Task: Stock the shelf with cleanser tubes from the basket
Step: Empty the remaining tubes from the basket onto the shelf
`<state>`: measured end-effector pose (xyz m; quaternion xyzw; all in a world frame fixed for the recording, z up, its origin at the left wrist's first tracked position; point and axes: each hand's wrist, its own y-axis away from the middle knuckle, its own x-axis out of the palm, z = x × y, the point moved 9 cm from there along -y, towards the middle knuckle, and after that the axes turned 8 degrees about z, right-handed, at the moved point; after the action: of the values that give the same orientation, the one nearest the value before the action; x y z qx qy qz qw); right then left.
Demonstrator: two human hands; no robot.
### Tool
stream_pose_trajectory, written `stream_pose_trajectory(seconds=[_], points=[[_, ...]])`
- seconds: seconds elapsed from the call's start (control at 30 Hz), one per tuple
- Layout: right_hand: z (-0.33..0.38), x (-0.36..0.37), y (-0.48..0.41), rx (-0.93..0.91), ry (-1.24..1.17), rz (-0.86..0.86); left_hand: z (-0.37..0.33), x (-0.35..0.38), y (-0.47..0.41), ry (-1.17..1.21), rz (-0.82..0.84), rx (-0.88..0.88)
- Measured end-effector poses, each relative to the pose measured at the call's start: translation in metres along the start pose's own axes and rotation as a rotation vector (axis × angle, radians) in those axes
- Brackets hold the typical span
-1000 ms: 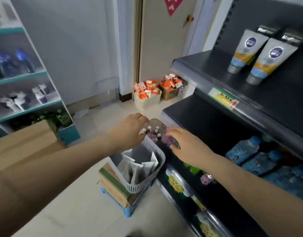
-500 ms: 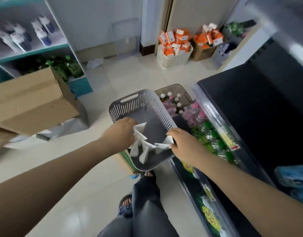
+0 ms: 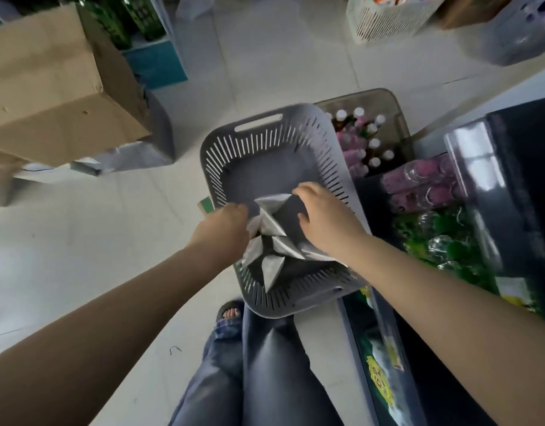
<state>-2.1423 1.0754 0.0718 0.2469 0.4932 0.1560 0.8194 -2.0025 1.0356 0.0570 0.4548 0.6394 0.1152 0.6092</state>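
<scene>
View from above of a person standing over a grey slotted basket (image 3: 259, 121) that sits near the middle of the scene, just left of a dark shop shelf (image 3: 529, 167). Several white cleanser tubes (image 3: 271, 265) lie fanned in the near half of the basket; its far half is bare.

The left hand (image 3: 222, 229) reaches in over the near-left rim, its fingers (image 3: 242, 210) curled down onto the tubes and apparently gripping one, though the tips are hidden. The right hand (image 3: 323, 219) arches over the pile from the right, fingers (image 3: 305, 192) spread, one tip touching a tube's flat end.

No tube has left the basket in this view, so this pick is only starting and the remaining tubes are yet to be shelved.

The part of the shelf meant for the tubes is cut off at the right. Motion blur softens the tubes, so their exact count and labels cannot be made out.
</scene>
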Motion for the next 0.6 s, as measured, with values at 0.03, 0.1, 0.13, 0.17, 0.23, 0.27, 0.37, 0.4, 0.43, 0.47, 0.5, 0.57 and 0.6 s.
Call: stream_pose_trajectory(seconds=[0.03,0.1,0.13,0.17,0.23,0.27,0.37,0.4,0.43,0.47,0.5,0.57,0.6], points=[[-0.002,0.001,-0.009,-0.011,-0.006,0.001,0.0,0.004,-0.006,-0.017,0.003,-0.013],[-0.006,0.005,-0.027,-0.029,-0.015,0.01,0.0,0.011,-0.016,-0.058,0.026,-0.042],[-0.007,0.008,-0.035,-0.037,-0.015,0.016,-0.001,0.015,-0.021,-0.085,0.037,-0.051],[-0.008,0.011,-0.042,-0.046,-0.013,0.024,-0.002,0.019,-0.026,-0.112,0.045,-0.057],[-0.008,0.018,-0.054,-0.067,-0.008,0.04,-0.003,0.025,-0.035,-0.173,0.06,-0.057],[-0.008,0.022,-0.059,-0.074,-0.006,0.048,-0.003,0.028,-0.038,-0.21,0.065,-0.055],[-0.009,0.035,-0.07,-0.089,0.002,0.066,-0.003,0.033,-0.046,-0.28,0.087,-0.052],[-0.009,0.039,-0.073,-0.09,0.006,0.069,-0.004,0.034,-0.047,-0.28,0.091,-0.05],[-0.01,0.042,-0.075,-0.091,0.01,0.068,-0.005,0.034,-0.048,-0.271,0.091,-0.051],[-0.01,0.044,-0.077,-0.092,0.011,0.065,-0.005,0.034,-0.05,-0.256,0.09,-0.053],[-0.011,0.045,-0.079,-0.092,0.011,0.056,-0.005,0.034,-0.05,-0.245,0.087,-0.055],[-0.012,0.044,-0.081,-0.086,0.011,0.028,-0.005,0.034,-0.05,-0.24,0.071,-0.055],[-0.013,0.044,-0.082,-0.08,0.01,0.014,-0.005,0.034,-0.05,-0.239,0.06,-0.055]])
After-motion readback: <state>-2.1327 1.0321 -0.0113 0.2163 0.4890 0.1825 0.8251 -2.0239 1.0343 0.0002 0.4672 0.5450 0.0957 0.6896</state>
